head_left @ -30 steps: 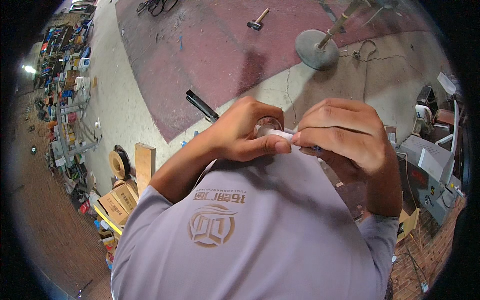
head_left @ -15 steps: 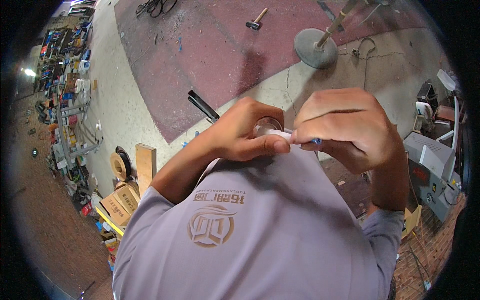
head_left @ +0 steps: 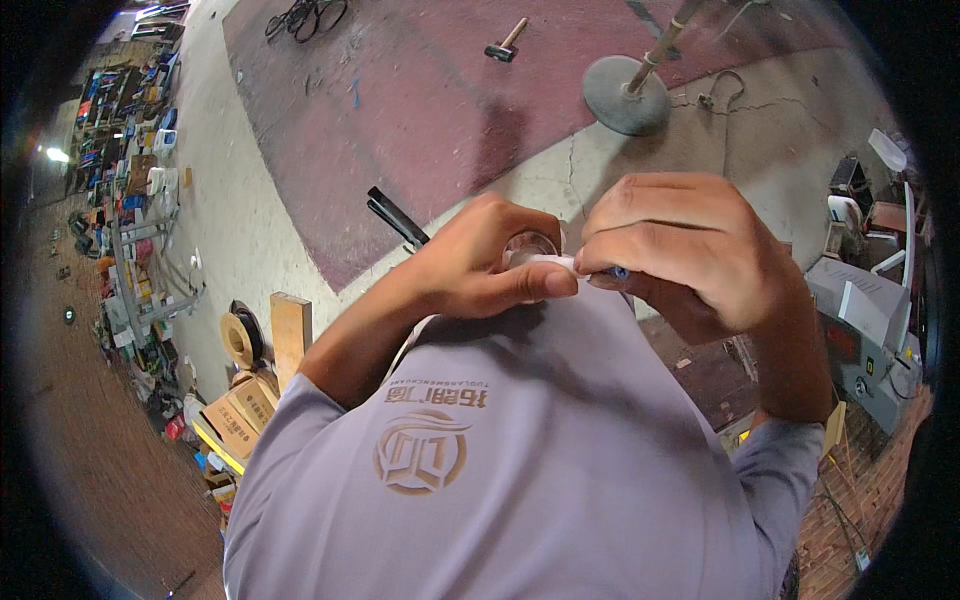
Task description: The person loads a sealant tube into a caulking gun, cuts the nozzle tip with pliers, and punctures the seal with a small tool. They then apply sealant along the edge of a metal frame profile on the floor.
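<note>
My left hand (head_left: 490, 262) is closed around a clear, round-rimmed thing (head_left: 533, 242) with a white part (head_left: 556, 262) at its edge. Its thumb lies along the near side, and most of the object is hidden in the palm. Close beside it, my right hand (head_left: 690, 250) pinches a small, slim, blue-ended thing (head_left: 619, 273) whose body the fingers cover. The right fingertips meet the white part by the left thumb. Both hands are held in front of my grey shirt (head_left: 560, 440). Beyond the left wrist juts a black bar-like thing (head_left: 396, 216).
A hammer (head_left: 507, 42) lies on the dark red floor patch, with a round-based stand (head_left: 626, 96) to its right. At left are a wooden block (head_left: 291, 335), a cable spool (head_left: 240, 335) and cardboard boxes (head_left: 240, 415). A grey machine (head_left: 860, 325) stands at right.
My right hand has turned slightly, and the blue end between its fingers has shifted left and up. The left hand keeps its grip; the whole view has moved a little.
</note>
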`<state>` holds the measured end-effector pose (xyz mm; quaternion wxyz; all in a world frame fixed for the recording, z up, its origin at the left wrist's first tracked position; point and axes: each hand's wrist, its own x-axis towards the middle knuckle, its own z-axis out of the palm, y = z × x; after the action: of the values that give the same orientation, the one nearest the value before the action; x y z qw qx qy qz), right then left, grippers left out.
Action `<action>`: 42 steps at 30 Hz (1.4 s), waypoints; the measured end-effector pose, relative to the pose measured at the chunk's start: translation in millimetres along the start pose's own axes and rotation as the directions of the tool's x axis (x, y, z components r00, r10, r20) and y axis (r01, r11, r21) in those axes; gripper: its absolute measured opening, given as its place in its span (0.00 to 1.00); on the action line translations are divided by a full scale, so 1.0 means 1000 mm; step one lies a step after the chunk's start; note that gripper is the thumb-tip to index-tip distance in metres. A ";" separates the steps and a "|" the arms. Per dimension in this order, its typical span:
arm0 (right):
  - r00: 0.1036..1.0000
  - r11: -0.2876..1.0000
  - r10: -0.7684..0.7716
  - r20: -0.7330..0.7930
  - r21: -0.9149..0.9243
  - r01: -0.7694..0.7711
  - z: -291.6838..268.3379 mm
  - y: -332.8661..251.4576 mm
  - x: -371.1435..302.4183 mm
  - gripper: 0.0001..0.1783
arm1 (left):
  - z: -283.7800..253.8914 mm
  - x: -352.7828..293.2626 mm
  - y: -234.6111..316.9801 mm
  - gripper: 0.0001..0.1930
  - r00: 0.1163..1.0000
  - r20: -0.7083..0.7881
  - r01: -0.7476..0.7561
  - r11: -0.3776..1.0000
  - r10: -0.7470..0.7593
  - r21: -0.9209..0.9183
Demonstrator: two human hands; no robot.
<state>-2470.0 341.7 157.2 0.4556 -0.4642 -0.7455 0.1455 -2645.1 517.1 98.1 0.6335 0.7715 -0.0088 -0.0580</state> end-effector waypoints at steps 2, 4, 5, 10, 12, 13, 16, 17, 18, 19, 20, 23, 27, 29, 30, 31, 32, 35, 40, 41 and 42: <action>0.997 0.999 0.037 0.068 0.026 -0.039 -0.005 0.000 0.001 0.13 | 0.004 0.001 0.000 0.36 1.000 -0.008 -0.024 0.999 0.025 0.037; 0.993 0.993 0.070 0.097 0.086 -0.078 -0.007 0.001 0.001 0.10 | 0.005 0.002 0.001 0.36 0.999 -0.008 -0.047 0.998 0.048 0.047; 0.992 0.987 0.082 0.095 0.129 -0.094 -0.008 0.002 0.001 0.09 | 0.004 0.002 0.003 0.36 0.998 -0.007 -0.055 0.998 0.056 0.040; 0.996 0.971 0.085 -0.011 0.224 -0.081 -0.004 0.007 -0.001 0.07 | -0.006 0.000 0.011 0.36 0.997 0.054 0.056 0.998 -0.055 -0.014; 0.996 0.977 0.073 -0.048 0.204 -0.061 0.000 0.006 -0.003 0.08 | -0.005 0.000 0.011 0.36 0.998 0.046 0.042 0.999 -0.041 -0.016; 0.997 0.983 0.031 -0.071 0.181 -0.017 0.003 0.006 -0.005 0.08 | -0.004 0.001 0.010 0.36 0.999 0.031 0.022 1.000 -0.021 -0.021; 0.988 0.993 -0.082 -0.130 0.077 0.092 0.011 0.008 -0.007 0.11 | -0.003 0.000 0.008 0.36 1.000 0.004 0.016 0.999 -0.016 -0.037; 0.984 0.994 -0.104 -0.141 0.030 0.110 0.013 0.008 -0.007 0.13 | -0.004 -0.001 0.007 0.36 0.999 0.008 0.049 0.998 -0.049 -0.040; 0.981 0.991 -0.134 -0.140 -0.031 0.131 0.014 0.009 -0.007 0.13 | -0.006 -0.001 0.007 0.36 0.997 0.013 0.072 0.996 -0.071 -0.045; 0.983 0.993 -0.116 -0.139 -0.020 0.115 0.014 0.009 -0.007 0.14 | -0.006 -0.001 0.007 0.36 0.997 0.026 0.079 0.996 -0.078 -0.038; 0.986 0.995 -0.103 -0.127 -0.022 0.101 0.013 0.009 -0.007 0.13 | -0.007 0.000 0.006 0.35 0.996 0.039 0.077 0.996 -0.076 -0.035; 0.997 0.999 -0.051 -0.052 0.015 0.052 0.007 0.007 -0.005 0.13 | -0.007 0.002 0.005 0.34 0.994 0.082 0.075 0.997 -0.074 -0.007; 0.989 0.989 0.099 0.106 0.099 -0.109 -0.005 0.003 -0.002 0.12 | -0.006 0.003 0.004 0.35 0.989 0.127 0.075 0.997 -0.074 0.001; 0.982 0.975 0.129 0.140 0.164 -0.151 -0.006 0.005 0.000 0.11 | -0.005 0.002 0.004 0.35 0.990 0.126 0.060 0.998 -0.061 0.009; 0.977 0.968 0.142 0.159 0.184 -0.171 -0.006 0.006 0.001 0.11 | -0.005 0.003 0.003 0.35 0.991 0.126 0.044 0.999 -0.045 0.015; 0.976 0.962 0.144 0.162 0.210 -0.176 -0.006 0.006 0.002 0.10 | -0.005 0.003 0.003 0.35 0.990 0.137 0.040 0.999 -0.043 0.022; 0.975 0.956 0.144 0.168 0.229 -0.181 -0.006 0.007 0.002 0.10 | -0.006 0.003 0.002 0.35 0.988 0.147 0.032 0.999 -0.037 0.033; 0.965 0.931 0.176 0.196 0.287 -0.228 -0.006 0.009 0.004 0.08 | -0.006 0.005 0.001 0.35 0.986 0.167 0.010 0.999 -0.016 0.040; 0.949 0.880 0.247 0.197 0.365 -0.305 -0.006 0.010 0.004 0.05 | -0.006 0.008 -0.001 0.35 0.983 0.185 -0.010 1.000 0.012 -0.012; 0.939 0.858 0.277 0.203 0.387 -0.337 -0.005 0.009 0.004 0.06 | -0.005 0.008 -0.002 0.34 0.983 0.184 -0.018 0.999 0.024 -0.037; 0.924 0.829 0.315 0.218 0.410 -0.379 -0.003 0.008 0.003 0.07 | -0.004 0.008 -0.002 0.34 0.983 0.182 -0.025 0.998 0.036 -0.063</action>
<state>-2463.2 347.6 155.3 0.4614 -0.4639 -0.6255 0.4251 -2636.5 520.9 95.8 0.6538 0.7433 -0.0772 -0.1191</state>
